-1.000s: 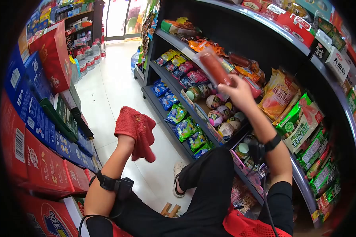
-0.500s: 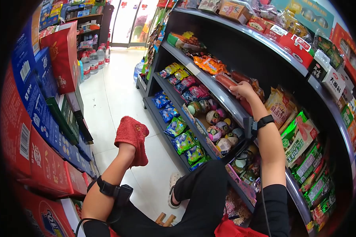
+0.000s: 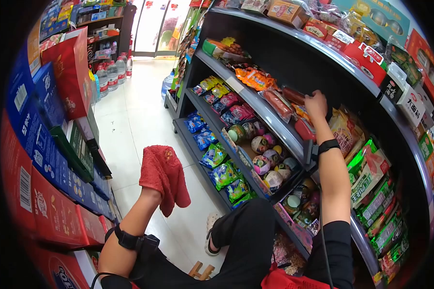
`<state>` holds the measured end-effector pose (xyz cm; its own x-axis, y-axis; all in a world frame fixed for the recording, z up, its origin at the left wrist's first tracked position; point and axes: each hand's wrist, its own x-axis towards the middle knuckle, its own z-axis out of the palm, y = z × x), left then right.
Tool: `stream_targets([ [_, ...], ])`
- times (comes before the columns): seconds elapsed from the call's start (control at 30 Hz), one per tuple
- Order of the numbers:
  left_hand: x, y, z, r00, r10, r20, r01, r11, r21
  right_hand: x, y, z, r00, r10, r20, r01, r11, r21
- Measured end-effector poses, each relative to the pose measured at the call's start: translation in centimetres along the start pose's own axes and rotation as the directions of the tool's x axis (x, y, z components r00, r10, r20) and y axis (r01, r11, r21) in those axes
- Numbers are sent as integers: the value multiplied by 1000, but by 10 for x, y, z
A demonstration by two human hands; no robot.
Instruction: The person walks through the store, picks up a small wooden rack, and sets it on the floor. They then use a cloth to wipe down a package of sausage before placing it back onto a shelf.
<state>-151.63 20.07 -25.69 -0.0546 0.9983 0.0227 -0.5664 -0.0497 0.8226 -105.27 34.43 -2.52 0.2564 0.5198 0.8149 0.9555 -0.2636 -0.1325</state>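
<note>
light: bright, daylight from far doorway | floor glare | strong fisheye, black vignette corners | focus: sharp

Left hand gripping red cloth, right hand on shelved sausage pack

Shop aisle: pale tiled floor between dark shelving, daylit doorway

Small grocery shop, snack packets on dark shelves, stacked boxes, bottled water
</note>
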Motion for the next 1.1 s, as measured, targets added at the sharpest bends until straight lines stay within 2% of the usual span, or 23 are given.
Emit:
stream_targets([
  [0.03,1,2,1,994,105,23,-108,959,261,6,4,4,998,-8,-60,9,1000,10],
  [0.07,9,-4,-7,941,276,195,-322,560,763,12,8,8,999,-34,-39,33,999,-14],
  [0.1,16,-11,-11,857,294,424,-416,-94,905,21,19,14,1000,5,0,-5,1000,30],
  [0.17,18,-29,-22,722,476,502,-547,-52,835,42,63,51,992,75,101,-89,987,134],
  [0.23,18,-21,-24,631,536,561,-610,-105,785,40,65,64,951,166,262,-248,914,320],
  [0.3,20,-4,-11,603,519,606,-604,-199,772,45,63,61,866,198,458,-399,826,398],
  [0.37,16,22,12,580,505,639,-587,-285,758,56,81,90,880,131,457,-339,846,411],
  [0.43,9,37,24,578,485,656,-545,-370,753,56,75,92,870,76,488,-276,894,352],
  [0.47,6,41,25,746,395,536,-500,-200,843,58,72,90,877,50,478,-202,941,270],
  [0.5,15,34,21,777,316,545,-439,-349,828,66,76,102,871,44,490,-156,969,189],
  [0.53,22,27,18,678,390,623,-475,-414,776,59,75,108,936,31,352,-111,971,211],
  [0.57,26,21,14,562,445,697,-499,-490,715,55,68,100,933,-29,358,-26,989,146],
  [0.6,26,15,9,555,471,686,-528,-439,727,56,73,110,933,-5,360,-67,980,188],
  [0.63,20,23,20,544,498,675,-561,-383,734,52,68,109,956,-72,284,10,977,214],
  [0.67,15,37,30,735,293,612,-505,-367,782,52,64,105,941,-20,337,-50,979,199],
  [0.7,5,63,50,865,64,498,-439,-387,811,50,54,95,956,-31,291,-37,974,225],
  [0.77,26,4,8,700,343,627,-575,-251,779,44,40,79,980,-44,196,-10,964,267],
  [0.8,27,-1,4,728,344,594,-621,-39,783,41,30,65,982,-109,152,74,973,220],
  [0.87,22,-1,2,715,360,599,-651,34,758,35,6,32,967,-246,69,238,966,105],
  [0.93,17,3,4,721,332,608,-664,82,743,23,-12,0,929,-360,-88,367,926,85],
  [1.0,14,16,10,740,265,618,-658,97,747,8,-35,-38,887,-414,-206,445,886,131],
  [1.07,10,24,14,722,251,645,-656,-48,753,-17,-61,-76,871,-407,-277,475,842,255],
  [1.1,10,25,14,713,243,658,-651,-120,749,-31,-71,-86,881,-367,-298,465,788,404],
])
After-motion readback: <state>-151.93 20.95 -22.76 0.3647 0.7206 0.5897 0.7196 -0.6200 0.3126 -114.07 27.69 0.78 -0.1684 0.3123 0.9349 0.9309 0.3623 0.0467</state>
